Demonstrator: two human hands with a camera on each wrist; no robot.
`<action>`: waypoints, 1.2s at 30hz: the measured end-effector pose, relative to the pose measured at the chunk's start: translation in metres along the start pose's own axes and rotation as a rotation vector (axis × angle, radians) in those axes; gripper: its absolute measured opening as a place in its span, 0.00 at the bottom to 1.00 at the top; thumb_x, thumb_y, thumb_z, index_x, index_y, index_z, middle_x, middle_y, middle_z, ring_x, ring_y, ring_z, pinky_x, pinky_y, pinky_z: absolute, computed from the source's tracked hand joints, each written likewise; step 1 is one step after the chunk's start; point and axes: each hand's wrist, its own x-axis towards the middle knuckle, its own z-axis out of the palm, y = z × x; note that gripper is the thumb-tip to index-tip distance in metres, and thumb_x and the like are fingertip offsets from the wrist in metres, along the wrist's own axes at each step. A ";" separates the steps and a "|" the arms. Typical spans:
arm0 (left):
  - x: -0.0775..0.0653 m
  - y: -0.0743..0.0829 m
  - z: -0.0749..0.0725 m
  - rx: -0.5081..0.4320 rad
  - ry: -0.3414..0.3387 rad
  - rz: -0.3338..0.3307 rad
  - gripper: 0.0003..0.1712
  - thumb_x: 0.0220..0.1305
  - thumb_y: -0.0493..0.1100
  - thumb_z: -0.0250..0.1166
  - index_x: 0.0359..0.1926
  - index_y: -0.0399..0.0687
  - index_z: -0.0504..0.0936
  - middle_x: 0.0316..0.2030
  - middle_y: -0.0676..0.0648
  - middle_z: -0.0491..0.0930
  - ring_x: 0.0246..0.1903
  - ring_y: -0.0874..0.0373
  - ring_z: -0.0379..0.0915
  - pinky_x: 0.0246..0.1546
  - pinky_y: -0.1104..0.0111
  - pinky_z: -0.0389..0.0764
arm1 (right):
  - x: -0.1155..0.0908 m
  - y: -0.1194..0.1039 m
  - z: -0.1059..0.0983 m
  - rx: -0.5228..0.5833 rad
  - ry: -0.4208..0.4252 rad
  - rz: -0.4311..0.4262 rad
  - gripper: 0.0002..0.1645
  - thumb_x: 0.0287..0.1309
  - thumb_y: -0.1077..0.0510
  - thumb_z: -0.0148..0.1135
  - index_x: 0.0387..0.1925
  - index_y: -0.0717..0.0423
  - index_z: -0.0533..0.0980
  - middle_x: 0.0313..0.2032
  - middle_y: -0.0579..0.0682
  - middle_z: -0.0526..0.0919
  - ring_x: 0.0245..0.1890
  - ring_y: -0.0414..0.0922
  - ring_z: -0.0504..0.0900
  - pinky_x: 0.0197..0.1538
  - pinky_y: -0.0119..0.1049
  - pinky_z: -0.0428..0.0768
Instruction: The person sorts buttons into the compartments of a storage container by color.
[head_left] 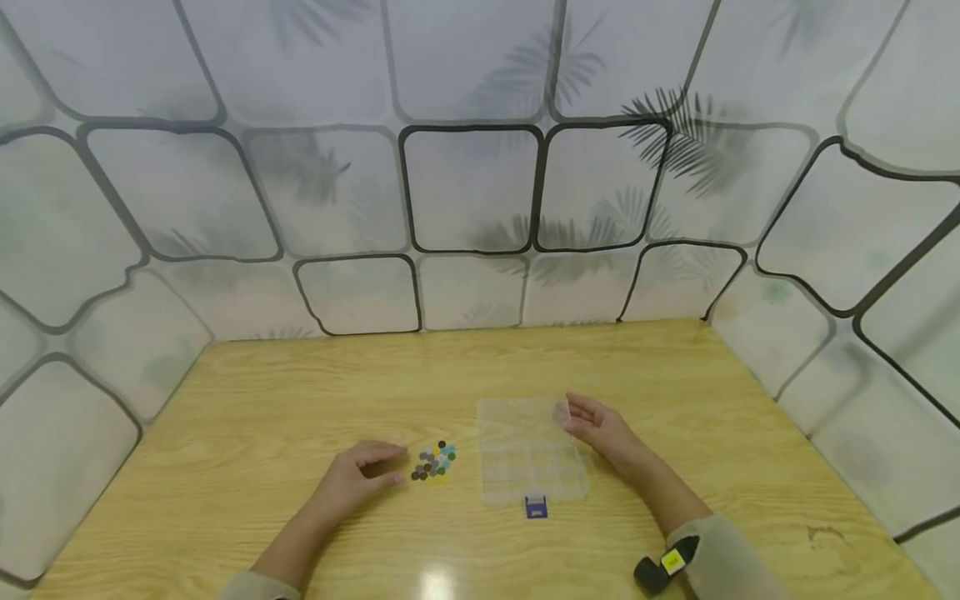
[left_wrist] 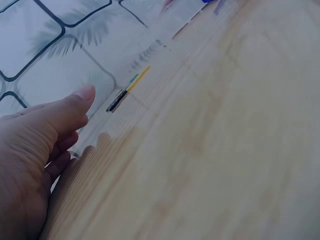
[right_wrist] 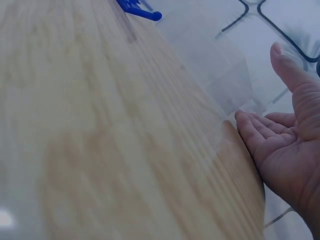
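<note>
A clear plastic box (head_left: 525, 454) with compartments lies in the middle of the wooden table, its blue latch (head_left: 536, 507) on the near side. Left of the box sits a small flat cluster of round discs (head_left: 433, 462) in black, grey, blue, green and yellow. My left hand (head_left: 356, 479) rests beside these discs, fingers relaxed and thumb apart, holding nothing. At the far right corner of the box is my right hand (head_left: 603, 429). In the right wrist view its thumb stands raised, with fingertips (right_wrist: 240, 115) right at the wall of the box.
The wooden table (head_left: 337, 375) is enclosed at the back and sides by a patterned cloth (head_left: 472, 192) with dark lines and leaf prints. A black strap with a yellow label (head_left: 673, 561) is on my right wrist.
</note>
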 end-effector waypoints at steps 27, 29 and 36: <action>0.004 0.003 0.008 0.241 -0.016 0.220 0.12 0.51 0.50 0.72 0.38 0.55 0.87 0.37 0.60 0.77 0.39 0.63 0.67 0.37 0.71 0.74 | 0.000 -0.002 0.005 0.196 -0.097 0.058 0.43 0.58 0.66 0.62 0.67 0.74 0.50 0.62 0.65 0.67 0.52 0.36 0.78 0.54 0.26 0.73; 0.007 0.003 0.009 0.237 -0.017 0.244 0.09 0.51 0.49 0.72 0.35 0.57 0.87 0.35 0.61 0.76 0.37 0.65 0.66 0.35 0.71 0.72 | -0.001 -0.001 0.005 0.203 -0.087 0.058 0.42 0.57 0.66 0.63 0.67 0.74 0.52 0.60 0.63 0.71 0.51 0.36 0.79 0.54 0.27 0.74; 0.010 -0.002 0.012 0.196 -0.003 0.266 0.07 0.49 0.45 0.74 0.30 0.59 0.84 0.32 0.63 0.75 0.34 0.66 0.66 0.32 0.73 0.71 | 0.000 -0.002 0.006 0.198 -0.074 0.059 0.37 0.55 0.65 0.65 0.61 0.75 0.59 0.52 0.56 0.80 0.49 0.39 0.81 0.53 0.30 0.75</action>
